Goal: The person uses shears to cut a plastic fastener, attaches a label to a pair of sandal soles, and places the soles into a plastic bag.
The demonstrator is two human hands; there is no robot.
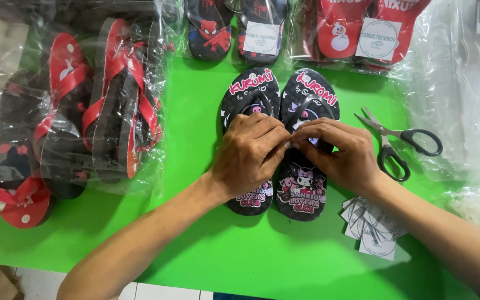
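A big green table (206, 244), filling most of the view. At nine o'clock, a heap of red and black flip-flops in clear plastic bags (73, 122), standing on edge and leaning on each other. At three o'clock, a pile of loose clear plastic bags (462, 83), crinkly and shiny. At twelve o'clock, a bagged dark pair with a red cartoon figure (234, 28), wearing a white square tag. At one o'clock, a bagged red pair (356, 28), wearing a round white tag. Right in the middle, a pair of black flip-flops with pink letters and cartoon pictures (281, 144), lying flat side by side, toes toward twelve o'clock, touching each other. Left hand (248, 155) resting on top of the left flip-flop, fingers curled down. Right hand (337, 150) resting on top of the right flip-flop, just beside the other hand. Fingertips of both hands pinched together where the two flip-flops meet, near the straps; hard to tell what tiny thing sits between them. At three o'clock from the hands, black-handled scissors (401, 141), blades a little open, lying flat and untouched. At five o'clock, a small stack of white paper tags (370, 225), fanned out just beside the right wrist.
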